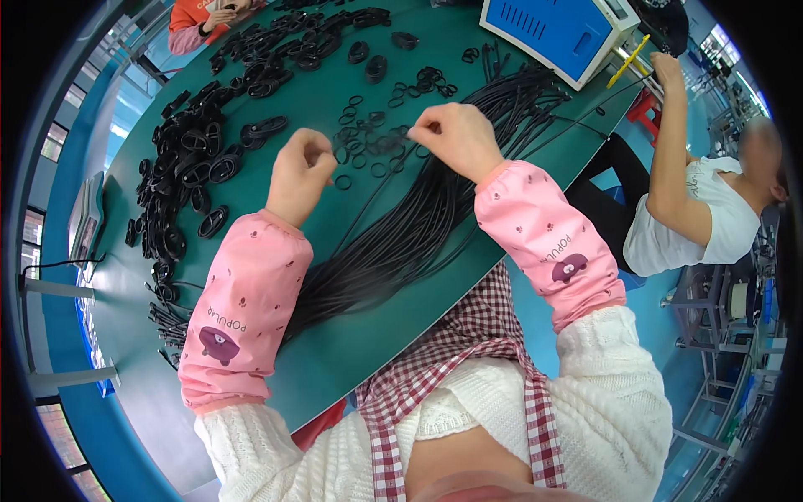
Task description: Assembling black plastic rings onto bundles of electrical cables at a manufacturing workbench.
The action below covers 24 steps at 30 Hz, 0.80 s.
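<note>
Pinching thin black cord (376, 142): left hand (299, 171) and right hand (452, 138) fingers closed | green bench (351, 351): cord bundle (401, 243) mid, coiled loops (192, 167) along left edge | blue machine (556, 29) far-right corner | blue floor (100, 418)

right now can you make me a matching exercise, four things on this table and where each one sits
Things:
1. long black cords
2. small black rings
3. pile of coiled black bundles
4. blue and white machine

Places:
A. far right corner of the green table
B. along the table's left edge
C. fanned out in the middle, running under the right hand
D. scattered beyond the left hand, between both hands

Pairs: 1-C, 2-D, 3-B, 4-A
</note>
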Available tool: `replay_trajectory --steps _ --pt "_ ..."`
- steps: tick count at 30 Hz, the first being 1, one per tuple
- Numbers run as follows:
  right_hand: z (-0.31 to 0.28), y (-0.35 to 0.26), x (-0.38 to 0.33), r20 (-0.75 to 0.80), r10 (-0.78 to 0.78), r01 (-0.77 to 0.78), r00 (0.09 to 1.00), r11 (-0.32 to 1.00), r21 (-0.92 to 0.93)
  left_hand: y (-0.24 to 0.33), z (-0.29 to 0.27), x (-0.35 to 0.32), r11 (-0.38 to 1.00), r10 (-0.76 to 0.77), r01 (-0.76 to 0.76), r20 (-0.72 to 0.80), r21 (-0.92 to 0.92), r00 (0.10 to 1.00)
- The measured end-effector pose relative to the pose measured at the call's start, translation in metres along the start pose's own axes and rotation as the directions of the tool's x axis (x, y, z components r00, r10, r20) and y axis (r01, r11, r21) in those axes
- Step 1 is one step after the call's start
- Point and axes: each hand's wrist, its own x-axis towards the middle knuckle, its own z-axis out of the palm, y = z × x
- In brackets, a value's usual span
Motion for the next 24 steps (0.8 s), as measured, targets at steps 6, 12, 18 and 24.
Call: replay_trajectory --steps 6,12,18,24 --pt "0.007 0.012 0.039 0.204 -0.030 0.065 0.979 0.983 -0.170 -0.024 0.001 0.020 0.969 -0.013 -0.021 0.136 0.244 0.991" --pt "-0.006 0.070 0.111 0.117 0.149 -0.093 0.982 0.917 -0.388 -0.026 -0.004 0.028 0.965 0.064 -0.112 0.202 0.236 0.977" --pt "0.015 0.114 0.101 0.086 0.169 -0.122 0.982 0.911 -0.394 -0.014 -0.004 0.025 0.988 -0.032 0.000 0.198 0.155 0.980" --pt "0.011 0.108 0.102 0.089 0.189 -0.163 0.978 0.958 -0.236 -0.013 0.002 0.026 0.995 -0.043 0.021 0.235 0.095 0.971"
